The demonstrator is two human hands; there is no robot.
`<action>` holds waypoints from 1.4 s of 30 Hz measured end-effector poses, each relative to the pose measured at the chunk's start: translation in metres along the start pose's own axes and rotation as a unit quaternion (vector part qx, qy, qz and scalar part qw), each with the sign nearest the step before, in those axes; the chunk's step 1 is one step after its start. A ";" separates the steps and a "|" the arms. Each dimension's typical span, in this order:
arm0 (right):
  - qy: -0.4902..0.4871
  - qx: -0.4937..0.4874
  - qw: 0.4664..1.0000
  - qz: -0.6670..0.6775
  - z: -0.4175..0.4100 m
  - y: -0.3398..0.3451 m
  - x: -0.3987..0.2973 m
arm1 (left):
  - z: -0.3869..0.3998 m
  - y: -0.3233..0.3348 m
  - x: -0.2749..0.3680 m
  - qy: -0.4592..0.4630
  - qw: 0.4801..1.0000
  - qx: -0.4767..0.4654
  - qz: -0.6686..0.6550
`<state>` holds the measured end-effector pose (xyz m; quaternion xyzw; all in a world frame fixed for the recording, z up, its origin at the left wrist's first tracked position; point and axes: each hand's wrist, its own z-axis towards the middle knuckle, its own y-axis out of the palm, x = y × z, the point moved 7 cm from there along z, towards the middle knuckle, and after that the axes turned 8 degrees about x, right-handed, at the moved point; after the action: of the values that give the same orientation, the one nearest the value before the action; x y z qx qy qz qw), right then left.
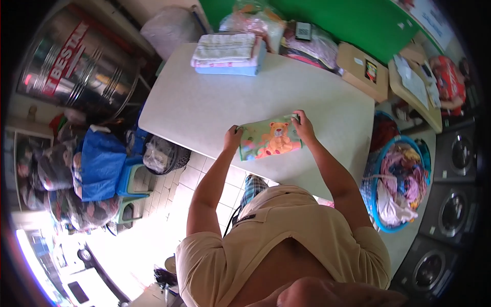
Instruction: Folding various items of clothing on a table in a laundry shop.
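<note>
A small green cloth with a printed orange bear [272, 140] is stretched between my two hands over the near part of a pale table [184, 99]. My left hand [233, 137] grips its upper left corner, and my right hand [303, 124] grips the upper right corner. The bear print faces up towards me. Whether the cloth's lower edge touches the tabletop, I cannot tell. Farther back on the table lies a stack of folded towels [228, 53], white on top and light blue at the bottom.
Plastic-bagged textiles [310, 48] and a cardboard box [362, 71] line the table's far edge. At the right stands a blue laundry basket [378, 203] full of clothes, beside front-loading washing machines [452, 215]. A black basket [178, 159] and stools [132, 180] are at the left.
</note>
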<state>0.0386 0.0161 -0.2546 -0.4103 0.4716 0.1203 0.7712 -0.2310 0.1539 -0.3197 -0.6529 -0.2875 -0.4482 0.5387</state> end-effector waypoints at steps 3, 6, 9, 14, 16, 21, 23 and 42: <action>-0.045 0.026 0.998 -0.020 -0.005 0.037 -0.027 | 0.003 -0.012 -0.061 -0.059 0.997 0.005 -0.055; -0.228 0.078 0.948 -0.207 -0.022 0.032 -0.026 | -0.015 0.023 -0.030 -0.115 0.991 -0.024 -0.061; -0.331 -0.012 0.917 -0.223 -0.054 0.053 -0.072 | -0.030 0.027 -0.039 -0.088 0.991 0.087 -0.055; -0.450 -0.035 0.840 -0.302 -0.090 0.090 -0.064 | -0.071 0.026 -0.020 -0.127 0.984 0.124 0.028; -0.486 -0.124 0.796 -0.339 -0.086 0.095 -0.037 | -0.085 0.028 0.002 -0.156 0.985 0.063 0.032; -0.554 -0.052 0.776 -0.296 -0.113 0.074 -0.051 | -0.122 0.011 0.000 -0.147 0.982 0.117 -0.017; -0.545 -0.055 0.784 -0.292 -0.122 0.066 -0.058 | -0.125 0.006 0.003 -0.124 0.984 0.130 -0.008; -0.022 0.047 0.966 -0.254 -0.055 0.029 0.022 | -0.040 0.017 0.031 0.017 0.971 -0.133 0.196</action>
<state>-0.0010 -0.0103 -0.2998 -0.4770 0.3402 -0.0932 0.8050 -0.2137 0.1078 -0.2987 -0.7545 -0.0825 -0.3788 0.5296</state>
